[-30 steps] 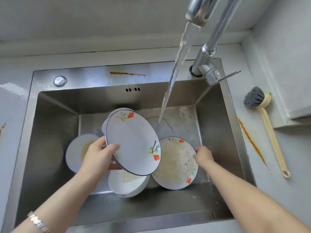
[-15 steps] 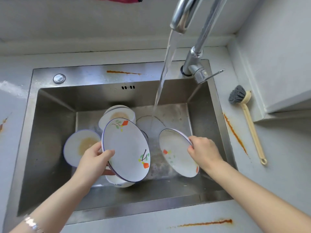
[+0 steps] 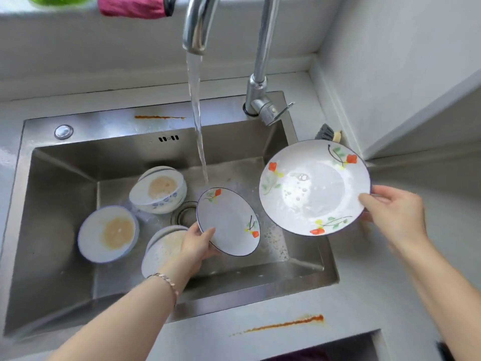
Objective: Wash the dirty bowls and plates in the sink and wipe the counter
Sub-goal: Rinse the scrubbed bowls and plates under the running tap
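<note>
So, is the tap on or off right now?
On: a stream of water falls from the faucet spout into the sink.

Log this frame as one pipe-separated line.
left hand: grips tilted floral white plate under tap stream | right hand: grips raised floral white plate over steel sink rim | dirty white bowls unwashed

Both arms reach fwd, both hands gripping.
L hand [image 3: 197,246] low, thumb over left plate [image 3: 229,222] rim; R hand [image 3: 395,217] higher, fingers [image 3: 369,200] pinching right plate [image 3: 312,188] edge.
</note>
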`<action>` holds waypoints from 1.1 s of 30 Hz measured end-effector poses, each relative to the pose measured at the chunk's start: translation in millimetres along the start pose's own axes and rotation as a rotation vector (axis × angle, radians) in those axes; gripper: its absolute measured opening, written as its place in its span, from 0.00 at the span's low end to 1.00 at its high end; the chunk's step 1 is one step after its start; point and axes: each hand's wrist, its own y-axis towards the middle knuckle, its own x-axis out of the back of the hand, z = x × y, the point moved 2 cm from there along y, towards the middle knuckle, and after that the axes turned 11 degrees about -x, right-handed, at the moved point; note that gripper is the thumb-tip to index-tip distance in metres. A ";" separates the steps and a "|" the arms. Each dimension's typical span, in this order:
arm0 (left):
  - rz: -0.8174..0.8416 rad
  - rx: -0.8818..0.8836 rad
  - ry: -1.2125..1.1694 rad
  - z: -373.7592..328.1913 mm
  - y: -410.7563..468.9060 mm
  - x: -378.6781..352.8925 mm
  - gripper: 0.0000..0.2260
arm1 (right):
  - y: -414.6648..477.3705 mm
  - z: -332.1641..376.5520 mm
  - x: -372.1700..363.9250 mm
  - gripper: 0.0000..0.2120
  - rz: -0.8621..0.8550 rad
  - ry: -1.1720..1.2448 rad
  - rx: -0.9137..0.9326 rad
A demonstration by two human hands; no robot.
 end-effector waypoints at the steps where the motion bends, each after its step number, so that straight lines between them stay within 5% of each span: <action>1: -0.013 -0.012 0.018 7.2 5.1 -4.8 0.11 | 1.6 -0.6 -0.7 0.12 0.004 0.022 -0.006; 7: -0.026 -0.025 0.237 27.4 24.6 -16.9 0.15 | 9.0 -5.5 -8.0 0.12 0.074 0.093 -0.034; 10: 0.027 -0.015 0.356 29.7 34.3 -25.2 0.25 | 10.8 -8.9 -14.1 0.11 0.105 0.093 -0.050; 14: 0.087 0.146 0.242 26.1 37.2 -33.2 0.31 | 8.4 -8.5 -21.2 0.12 0.156 0.097 -0.054; 16: 0.119 0.207 0.282 19.7 32.9 -33.0 0.28 | 6.3 -7.5 -24.8 0.13 0.165 0.094 -0.047; 18: 0.080 0.185 0.333 0.7 20.7 -31.3 0.16 | 3.0 -5.5 -29.1 0.13 0.181 0.099 -0.043; 20: 0.018 0.132 0.260 -21.7 9.8 -26.4 0.09 | -3.2 -1.4 -37.1 0.12 0.223 0.108 -0.044; 24: 0.105 0.121 -0.244 -75.9 -24.9 -7.9 0.25 | -20.0 7.6 -64.2 0.10 0.301 0.111 -0.066; 27: 0.107 0.047 -0.282 -114.6 -45.2 7.5 0.26 | -34.7 17.6 -89.9 0.09 0.379 0.103 -0.066; 31: -0.119 -0.132 -0.135 -135.3 -54.7 27.2 0.21 | -53.3 33.7 -117.8 0.09 0.445 -0.095 0.117; 33: -0.184 -0.190 -0.149 -140.3 -59.4 33.4 0.19 | -55.5 39.9 -129.4 0.12 0.406 -0.428 0.318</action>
